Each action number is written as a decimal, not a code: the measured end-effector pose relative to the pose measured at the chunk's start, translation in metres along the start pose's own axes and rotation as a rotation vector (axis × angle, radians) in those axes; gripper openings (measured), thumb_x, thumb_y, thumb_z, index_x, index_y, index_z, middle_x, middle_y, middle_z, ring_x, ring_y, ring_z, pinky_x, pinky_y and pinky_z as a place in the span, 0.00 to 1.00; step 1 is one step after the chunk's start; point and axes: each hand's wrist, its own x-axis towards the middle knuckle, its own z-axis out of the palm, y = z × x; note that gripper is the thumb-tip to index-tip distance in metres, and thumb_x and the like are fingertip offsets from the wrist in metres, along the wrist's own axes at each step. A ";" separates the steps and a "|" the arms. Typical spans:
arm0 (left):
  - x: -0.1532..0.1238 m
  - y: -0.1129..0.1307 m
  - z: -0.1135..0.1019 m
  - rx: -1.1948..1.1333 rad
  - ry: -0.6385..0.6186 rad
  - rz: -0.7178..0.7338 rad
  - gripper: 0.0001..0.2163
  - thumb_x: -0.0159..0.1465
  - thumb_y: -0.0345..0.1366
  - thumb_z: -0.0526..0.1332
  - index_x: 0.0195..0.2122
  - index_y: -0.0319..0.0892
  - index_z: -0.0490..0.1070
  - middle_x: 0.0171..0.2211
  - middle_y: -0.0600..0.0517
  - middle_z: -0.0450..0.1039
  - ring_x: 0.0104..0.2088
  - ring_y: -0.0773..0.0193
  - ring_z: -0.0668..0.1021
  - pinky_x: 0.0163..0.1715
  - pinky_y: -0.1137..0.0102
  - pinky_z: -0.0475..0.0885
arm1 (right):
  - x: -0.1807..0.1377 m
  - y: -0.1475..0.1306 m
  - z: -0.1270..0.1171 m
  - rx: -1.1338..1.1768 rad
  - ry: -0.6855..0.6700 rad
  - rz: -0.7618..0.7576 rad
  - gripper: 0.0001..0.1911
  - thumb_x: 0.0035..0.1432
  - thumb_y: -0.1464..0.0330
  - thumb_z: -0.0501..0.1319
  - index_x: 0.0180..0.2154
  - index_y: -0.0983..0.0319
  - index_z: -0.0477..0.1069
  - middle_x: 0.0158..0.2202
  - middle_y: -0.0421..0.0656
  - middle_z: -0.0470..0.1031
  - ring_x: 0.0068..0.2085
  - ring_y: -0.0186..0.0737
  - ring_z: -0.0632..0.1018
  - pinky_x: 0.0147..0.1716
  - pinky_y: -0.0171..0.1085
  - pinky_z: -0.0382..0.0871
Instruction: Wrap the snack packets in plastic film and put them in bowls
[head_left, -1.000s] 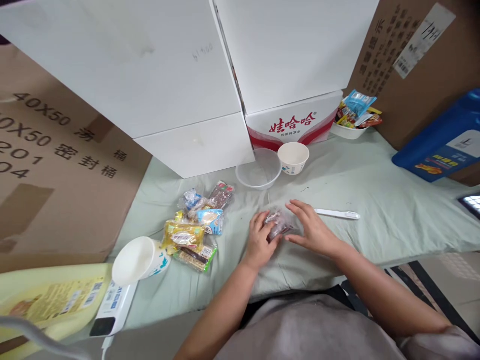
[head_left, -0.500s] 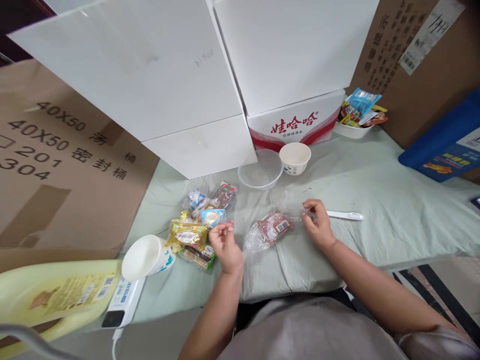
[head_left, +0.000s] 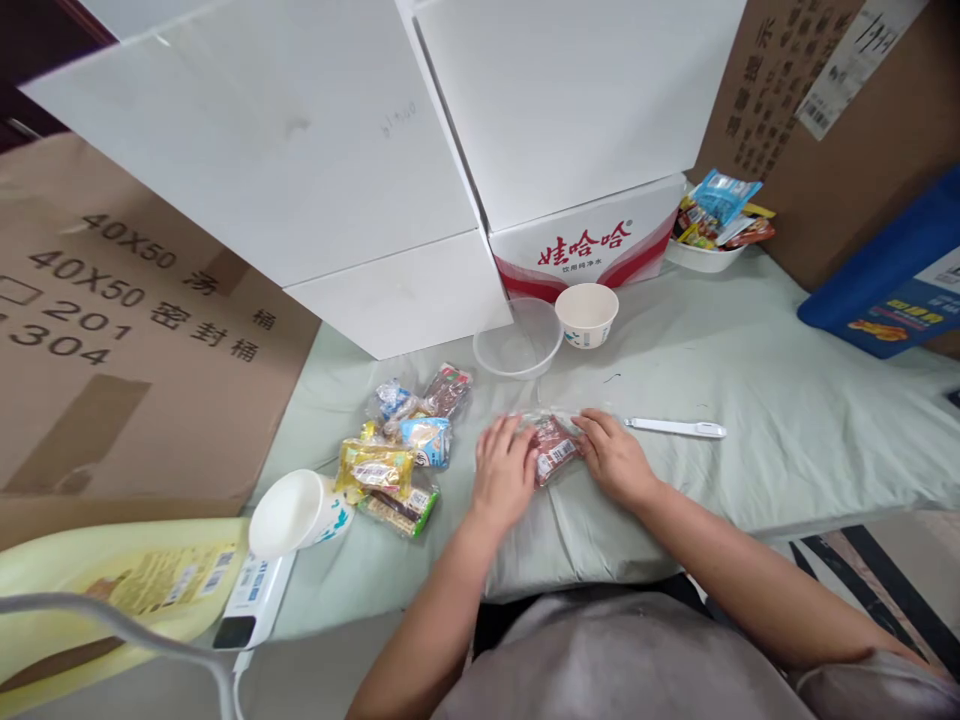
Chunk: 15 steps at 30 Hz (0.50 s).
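Observation:
A red-brown snack packet (head_left: 556,450) with a barcode label lies on the cloth inside a clear plastic bag (head_left: 541,412). My left hand (head_left: 504,472) covers the bag's left side, its fingers bent over the film. From the other side, my right hand (head_left: 613,458) has its fingers closed on the bag's right edge. The bag's ends are partly hidden under both hands. Left of my left hand is a pile of wrapped snacks: a yellow packet (head_left: 376,468), a blue-and-white packet (head_left: 426,440), a dark red packet (head_left: 448,390) and a green-edged packet (head_left: 401,508).
Behind stand a clear plastic bowl (head_left: 517,362), a paper bowl (head_left: 586,318) and white boxes (head_left: 405,300). A white knife-like tool (head_left: 675,428) lies right. Another paper bowl (head_left: 296,515) leans by a white device (head_left: 259,595). A snack-filled dish (head_left: 705,258) sits far right.
Both hands have moved inward onto the bagged packet, the left one rightward from beside the pile. The bag's loose left part is now under my left hand.

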 end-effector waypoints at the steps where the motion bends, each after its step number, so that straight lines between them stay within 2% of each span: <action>1: 0.003 -0.007 0.002 0.031 0.023 -0.042 0.14 0.65 0.32 0.55 0.51 0.43 0.71 0.56 0.40 0.70 0.60 0.43 0.68 0.58 0.43 0.59 | 0.000 0.002 0.001 -0.017 -0.029 0.027 0.17 0.68 0.69 0.47 0.52 0.63 0.69 0.50 0.52 0.75 0.48 0.45 0.76 0.46 0.44 0.73; 3: 0.006 -0.015 0.003 0.040 0.046 -0.069 0.13 0.65 0.32 0.56 0.50 0.44 0.72 0.53 0.41 0.73 0.60 0.43 0.68 0.60 0.41 0.52 | -0.001 0.003 0.003 -0.043 -0.090 0.059 0.17 0.68 0.69 0.47 0.52 0.63 0.70 0.44 0.50 0.78 0.43 0.44 0.78 0.42 0.41 0.73; 6: 0.007 -0.013 0.000 0.016 0.071 -0.032 0.08 0.65 0.32 0.56 0.39 0.47 0.75 0.41 0.47 0.79 0.54 0.47 0.72 0.63 0.44 0.47 | -0.003 0.001 0.002 -0.055 -0.113 0.074 0.16 0.69 0.67 0.48 0.48 0.61 0.72 0.39 0.47 0.79 0.39 0.42 0.79 0.39 0.39 0.72; 8: 0.007 -0.008 -0.002 0.020 0.082 -0.032 0.09 0.66 0.32 0.55 0.32 0.46 0.74 0.32 0.50 0.78 0.45 0.52 0.76 0.61 0.47 0.51 | -0.004 -0.001 0.001 -0.049 -0.106 0.069 0.15 0.69 0.65 0.49 0.45 0.60 0.74 0.39 0.46 0.80 0.39 0.42 0.80 0.39 0.38 0.71; 11: 0.008 -0.003 -0.003 0.027 0.054 -0.091 0.09 0.67 0.33 0.54 0.33 0.45 0.73 0.27 0.52 0.76 0.32 0.58 0.77 0.53 0.55 0.62 | -0.004 -0.003 0.000 -0.050 -0.109 0.070 0.15 0.69 0.64 0.50 0.43 0.60 0.75 0.37 0.44 0.81 0.37 0.41 0.80 0.37 0.37 0.71; 13: 0.008 -0.003 -0.001 0.040 -0.011 -0.124 0.06 0.65 0.33 0.57 0.35 0.44 0.73 0.26 0.52 0.76 0.29 0.59 0.77 0.46 0.59 0.66 | -0.004 -0.003 0.000 -0.054 -0.109 0.075 0.15 0.69 0.64 0.50 0.45 0.60 0.75 0.38 0.45 0.81 0.38 0.42 0.80 0.38 0.38 0.71; 15: 0.008 -0.004 0.002 0.063 -0.071 -0.136 0.03 0.63 0.35 0.61 0.34 0.44 0.74 0.28 0.51 0.76 0.31 0.57 0.77 0.42 0.61 0.68 | -0.003 -0.003 0.000 -0.062 -0.120 0.078 0.16 0.69 0.65 0.50 0.48 0.61 0.74 0.40 0.46 0.81 0.41 0.43 0.79 0.41 0.39 0.71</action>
